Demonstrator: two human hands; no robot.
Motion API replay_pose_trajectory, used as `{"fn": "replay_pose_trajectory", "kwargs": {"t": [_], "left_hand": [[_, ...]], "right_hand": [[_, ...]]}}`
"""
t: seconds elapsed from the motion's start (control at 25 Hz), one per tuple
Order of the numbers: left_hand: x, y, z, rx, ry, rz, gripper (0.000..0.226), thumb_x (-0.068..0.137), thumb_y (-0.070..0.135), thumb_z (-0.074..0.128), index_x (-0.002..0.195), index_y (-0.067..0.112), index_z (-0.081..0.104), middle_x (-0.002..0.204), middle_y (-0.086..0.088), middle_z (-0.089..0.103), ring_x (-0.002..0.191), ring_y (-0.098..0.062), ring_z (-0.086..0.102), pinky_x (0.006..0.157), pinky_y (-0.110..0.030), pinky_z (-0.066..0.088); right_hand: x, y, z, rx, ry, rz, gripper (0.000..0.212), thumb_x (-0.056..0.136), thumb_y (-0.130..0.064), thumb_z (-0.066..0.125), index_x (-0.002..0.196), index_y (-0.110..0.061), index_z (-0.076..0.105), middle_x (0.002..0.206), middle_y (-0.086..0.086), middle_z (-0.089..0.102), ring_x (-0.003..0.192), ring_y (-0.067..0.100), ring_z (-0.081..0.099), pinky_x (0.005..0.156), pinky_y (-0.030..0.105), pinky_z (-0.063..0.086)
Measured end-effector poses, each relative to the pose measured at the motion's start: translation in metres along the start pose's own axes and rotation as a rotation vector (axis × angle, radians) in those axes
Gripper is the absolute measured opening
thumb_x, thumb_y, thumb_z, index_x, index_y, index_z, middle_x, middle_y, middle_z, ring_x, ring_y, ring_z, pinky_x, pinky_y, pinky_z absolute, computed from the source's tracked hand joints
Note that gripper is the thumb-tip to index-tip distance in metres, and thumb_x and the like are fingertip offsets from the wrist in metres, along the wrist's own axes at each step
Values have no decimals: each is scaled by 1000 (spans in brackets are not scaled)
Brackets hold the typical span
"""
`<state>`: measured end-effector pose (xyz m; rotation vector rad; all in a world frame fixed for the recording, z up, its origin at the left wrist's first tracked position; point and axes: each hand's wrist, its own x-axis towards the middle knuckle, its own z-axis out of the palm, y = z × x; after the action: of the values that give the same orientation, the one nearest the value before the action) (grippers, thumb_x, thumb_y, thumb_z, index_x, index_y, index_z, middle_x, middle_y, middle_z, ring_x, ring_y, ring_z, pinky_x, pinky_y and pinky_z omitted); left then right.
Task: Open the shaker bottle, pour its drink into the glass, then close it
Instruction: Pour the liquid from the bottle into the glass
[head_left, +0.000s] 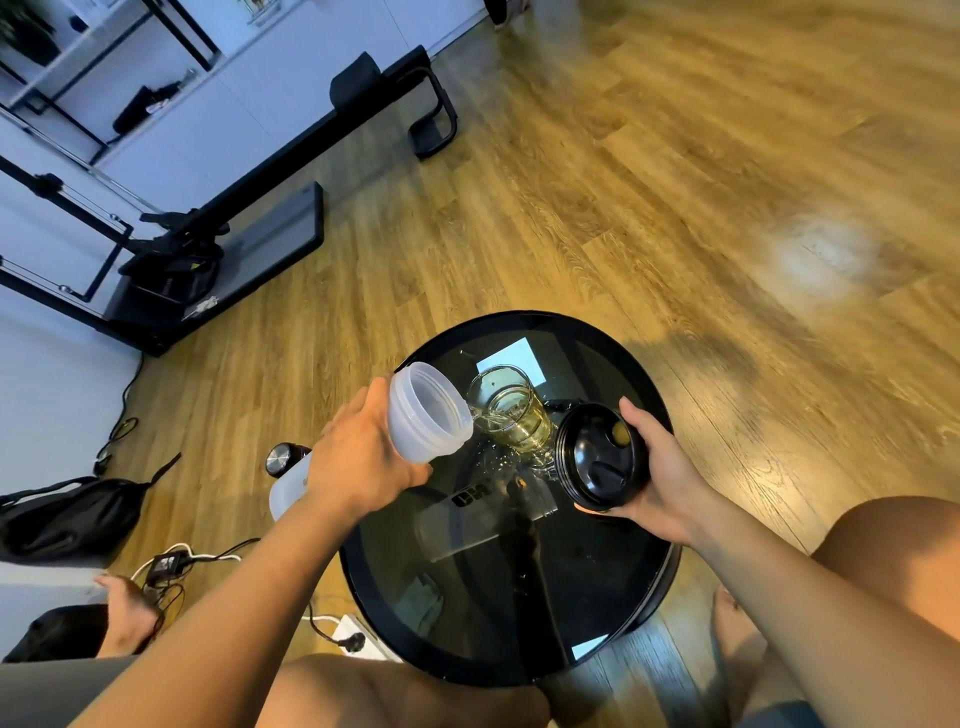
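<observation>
My left hand (358, 457) grips the translucent white shaker bottle (428, 413), tipped on its side with its open mouth toward the glass (511, 413). The bottle's mouth looks empty inside, and its lip touches the glass rim. The clear glass stands upright on the round black glass table (597, 561) and holds yellowish drink in its lower part. My right hand (662, 475) holds the black screw lid (600, 457), underside up, just right of the glass and above the table. Small droplets lie on the table in front of the glass.
Left of the table on the wooden floor stand a white jug (288, 493) and a dark bottle with a metal cap (280, 460). A black bag (67, 519), cables and a power strip (353, 636) lie at lower left. A black exercise machine (218, 218) runs along the wall.
</observation>
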<state>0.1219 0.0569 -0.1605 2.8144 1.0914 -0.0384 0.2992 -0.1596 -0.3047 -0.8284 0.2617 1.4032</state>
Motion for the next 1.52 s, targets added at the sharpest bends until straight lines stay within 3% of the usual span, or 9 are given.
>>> {"fn": "replay_pose_trajectory", "kwargs": {"t": [0.32, 0.84, 1.52], "left_hand": [[2, 2, -3, 7, 0, 10, 91, 56, 35, 91, 132, 32, 42, 116, 6, 56, 103, -26, 60, 79, -51, 57], [3, 6, -9, 7, 6, 32, 90, 55, 34, 90, 131, 34, 43, 113, 8, 57, 100, -24, 60, 83, -51, 55], [4, 9, -13, 41, 8, 56, 95, 54, 35, 92, 133, 34, 40, 114, 8, 56, 102, -25, 59, 84, -54, 56]], "right_hand": [[1, 0, -1, -16, -13, -6, 75, 72, -60, 65, 134, -19, 59, 131, 21, 65, 118, 43, 62, 90, 55, 54], [7, 2, -6, -36, -23, -16, 79, 66, -62, 72, 132, -20, 62, 128, 19, 68, 116, 43, 64, 91, 56, 55], [0, 0, -2, -46, -36, -32, 68, 71, -59, 66, 127, -19, 66, 124, 18, 71, 114, 41, 65, 97, 59, 51]]}}
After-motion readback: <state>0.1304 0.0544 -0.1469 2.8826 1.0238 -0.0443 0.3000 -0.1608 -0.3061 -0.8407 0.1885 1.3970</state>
